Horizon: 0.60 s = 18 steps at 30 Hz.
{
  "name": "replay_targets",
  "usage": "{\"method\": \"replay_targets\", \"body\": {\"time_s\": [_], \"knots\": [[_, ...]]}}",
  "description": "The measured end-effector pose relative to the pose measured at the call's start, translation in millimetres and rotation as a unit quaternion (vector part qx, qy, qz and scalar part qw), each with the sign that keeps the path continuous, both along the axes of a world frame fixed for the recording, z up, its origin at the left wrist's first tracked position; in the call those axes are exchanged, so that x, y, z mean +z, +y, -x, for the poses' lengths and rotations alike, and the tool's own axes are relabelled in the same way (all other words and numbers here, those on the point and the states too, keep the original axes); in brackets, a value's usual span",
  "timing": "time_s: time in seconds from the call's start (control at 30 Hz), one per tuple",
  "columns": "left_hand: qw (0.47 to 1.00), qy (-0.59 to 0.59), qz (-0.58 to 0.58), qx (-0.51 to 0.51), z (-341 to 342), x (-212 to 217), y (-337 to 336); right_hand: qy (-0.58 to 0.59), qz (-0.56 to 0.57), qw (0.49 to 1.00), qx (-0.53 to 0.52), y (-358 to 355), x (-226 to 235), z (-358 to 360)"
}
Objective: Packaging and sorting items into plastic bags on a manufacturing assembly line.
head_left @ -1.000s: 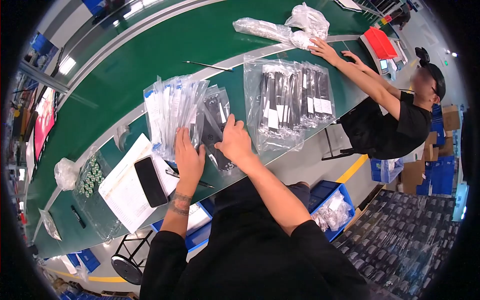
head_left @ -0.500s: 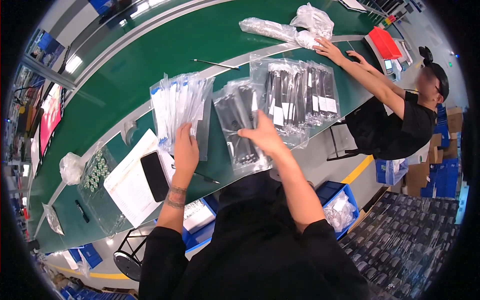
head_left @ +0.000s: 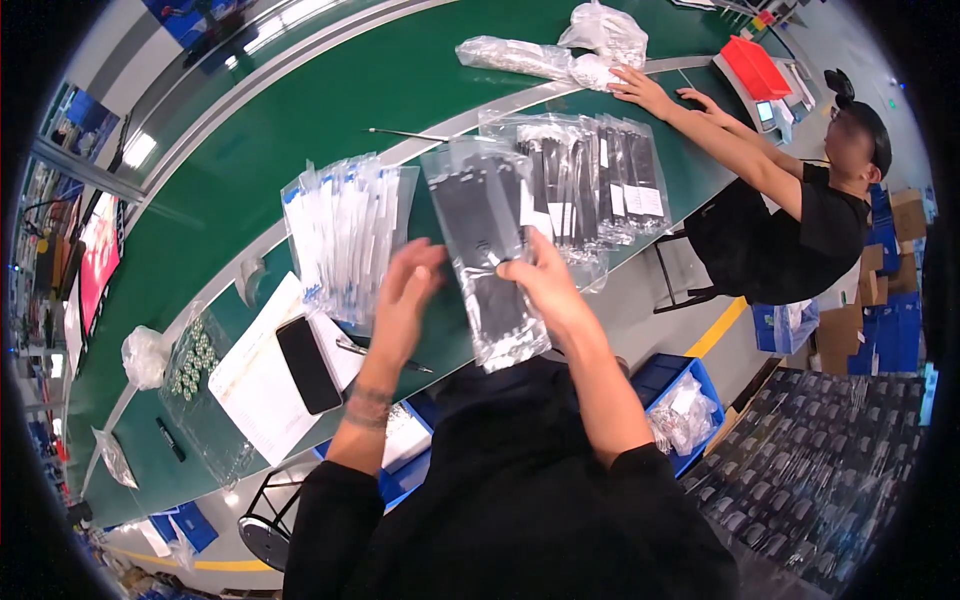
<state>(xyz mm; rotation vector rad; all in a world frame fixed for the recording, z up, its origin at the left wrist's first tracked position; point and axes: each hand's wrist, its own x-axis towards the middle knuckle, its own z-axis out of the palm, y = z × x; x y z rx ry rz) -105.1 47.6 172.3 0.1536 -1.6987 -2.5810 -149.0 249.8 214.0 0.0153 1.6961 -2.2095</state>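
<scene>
My right hand [head_left: 553, 285] grips the right edge of a clear plastic bag of black strips [head_left: 480, 230], thumb across its front. The bag is lifted slightly over the green table, its lower end toward me. My left hand [head_left: 404, 295] hovers just left of it, slightly blurred, fingers apart with nothing in them. Beside that hand lies a fanned pile of clear bags with white, blue-tipped contents [head_left: 345, 235]. To the right of the held bag, more bags of black strips with white labels [head_left: 585, 190] lie in an overlapping row.
A phone [head_left: 308, 365] rests on paper sheets [head_left: 250, 385], near a pen. Further left lie a bag of small green-and-silver parts [head_left: 195, 365] and a black marker [head_left: 171, 440]. At right, a co-worker [head_left: 790, 220] touches white bags [head_left: 600, 45]. Blue bins [head_left: 690, 410] stand below the table.
My right hand has raised and tilted the bag of black strips so its face shows flatter. My left hand has left the white-strip pile and moved right toward the bag.
</scene>
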Motion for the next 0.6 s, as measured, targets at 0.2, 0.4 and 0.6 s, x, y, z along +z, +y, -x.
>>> {"method": "replay_targets", "body": {"time_s": [0.2,0.4,0.6], "knots": [[0.944,-0.187,-0.260,-0.079,-1.2,12.4,51.1,0.289,-0.361,0.886,-0.021,-23.7,-29.3,-24.6],[0.945,-0.191,-0.259,-0.055,-0.8,-9.8,37.8,0.276,-0.404,0.872,-0.019,-13.2,-24.2,-30.6],[0.950,-0.174,-0.256,-0.025,-10.9,-22.1,46.9,0.156,-0.309,0.933,-0.096,-8.3,-40.0,-41.2]]}}
